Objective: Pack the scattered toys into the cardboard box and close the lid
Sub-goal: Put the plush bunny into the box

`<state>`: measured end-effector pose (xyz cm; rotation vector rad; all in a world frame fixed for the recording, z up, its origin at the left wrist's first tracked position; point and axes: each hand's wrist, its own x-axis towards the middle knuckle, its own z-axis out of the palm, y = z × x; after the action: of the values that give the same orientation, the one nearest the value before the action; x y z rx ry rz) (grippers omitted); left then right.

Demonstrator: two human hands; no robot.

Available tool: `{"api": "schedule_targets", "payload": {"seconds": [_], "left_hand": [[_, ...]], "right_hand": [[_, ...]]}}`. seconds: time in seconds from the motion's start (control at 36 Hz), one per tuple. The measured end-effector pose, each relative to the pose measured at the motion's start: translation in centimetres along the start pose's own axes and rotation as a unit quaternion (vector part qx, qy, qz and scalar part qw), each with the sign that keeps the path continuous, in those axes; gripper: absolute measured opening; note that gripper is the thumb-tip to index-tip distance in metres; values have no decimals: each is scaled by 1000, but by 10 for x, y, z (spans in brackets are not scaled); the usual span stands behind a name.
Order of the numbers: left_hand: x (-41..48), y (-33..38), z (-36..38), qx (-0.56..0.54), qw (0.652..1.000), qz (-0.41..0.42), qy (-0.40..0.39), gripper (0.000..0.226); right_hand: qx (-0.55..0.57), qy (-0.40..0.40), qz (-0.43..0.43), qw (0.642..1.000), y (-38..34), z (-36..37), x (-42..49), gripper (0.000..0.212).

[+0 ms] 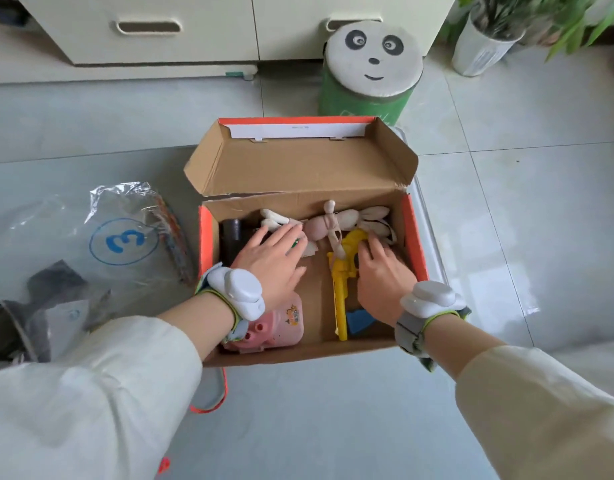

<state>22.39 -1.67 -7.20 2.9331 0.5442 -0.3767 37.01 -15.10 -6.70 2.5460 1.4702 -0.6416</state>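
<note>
Cardboard box (309, 351) sits centre frame on the floor, with its lid (298, 168) standing open at the far edge. My left hand (274, 261) lies flat, fingers spread, on the toys at the box's left. My right hand (381, 271) has its fingers bent onto the yellow toy gun (342, 292); can't tell if it grips. Pink toy (281, 323) in the near left corner. Bare box bottom between the hands. Plastic bag (118, 237) left of the box.

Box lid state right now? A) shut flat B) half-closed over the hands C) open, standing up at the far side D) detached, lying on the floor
C: the lid stands raised behind the cardboard box, with the left hand flat inside and the right hand curled over the yellow toy gun.
</note>
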Motion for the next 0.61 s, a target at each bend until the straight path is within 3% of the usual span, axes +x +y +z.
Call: {"api": "schedule_targets", "payload": {"seconds": [0.11, 0.22, 0.39, 0.53, 0.61], "left_hand": [[-33, -19, -14, -7, 997, 22, 68, 38], [-56, -27, -24, -12, 995, 19, 94, 40], [-142, -69, -39, -34, 990, -7, 140, 28], [-216, -107, -44, -87, 991, -65, 77, 35], [-274, -144, -38, -100, 985, -138, 12, 32]], "right_hand": [[11, 13, -35, 999, -17, -16, -14, 49], [47, 31, -47, 997, -31, -26, -20, 40], [78, 76, -84, 990, -104, -54, -44, 34], [64, 69, -129, 987, -183, -66, -59, 28], [112, 76, -132, 982, -248, -57, -69, 27]]}}
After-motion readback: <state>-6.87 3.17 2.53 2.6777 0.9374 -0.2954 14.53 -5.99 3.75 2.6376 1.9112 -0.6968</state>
